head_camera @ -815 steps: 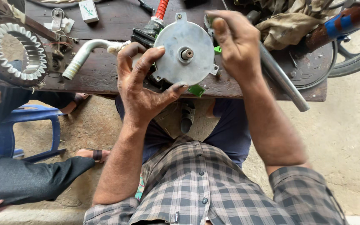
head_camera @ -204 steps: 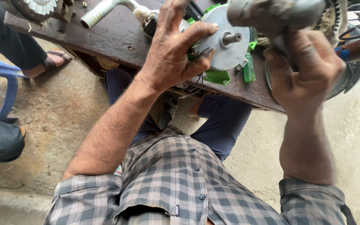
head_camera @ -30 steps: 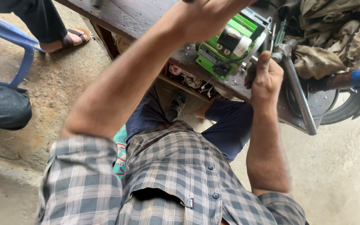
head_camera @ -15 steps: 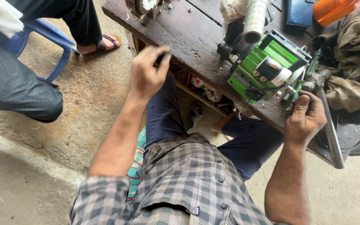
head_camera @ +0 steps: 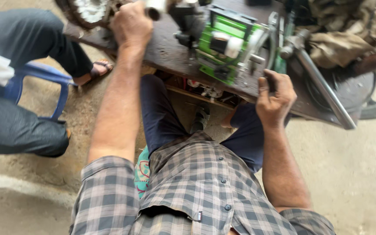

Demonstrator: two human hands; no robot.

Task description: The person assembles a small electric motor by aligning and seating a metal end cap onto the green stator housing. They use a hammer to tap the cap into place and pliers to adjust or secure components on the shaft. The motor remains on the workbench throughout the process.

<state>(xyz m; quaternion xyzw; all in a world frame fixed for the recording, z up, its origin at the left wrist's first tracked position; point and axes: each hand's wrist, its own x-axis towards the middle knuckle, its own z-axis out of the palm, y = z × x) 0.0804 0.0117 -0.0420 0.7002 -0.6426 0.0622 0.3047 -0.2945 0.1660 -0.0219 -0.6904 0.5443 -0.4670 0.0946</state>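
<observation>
Soft, even daylight with weak shadows; the whole picture is smeared by motion blur, strongest at the green machine point(head_camera: 225, 48)

Seated person in checked shirt at dark wooden workbench point(head_camera: 170, 52). Left hand point(head_camera: 131, 26) stretched to the far side of the bench, fingers closed around a pale hose end point(head_camera: 155, 6). Right hand point(head_camera: 275, 98) grips the near bench edge, just below a green-cased motor unit point(head_camera: 223, 48). Metal pipe handle point(head_camera: 325, 89) slants right. Bystander's sandalled foot point(head_camera: 96, 69) beside a blue plastic stool point(head_camera: 40, 80).
</observation>
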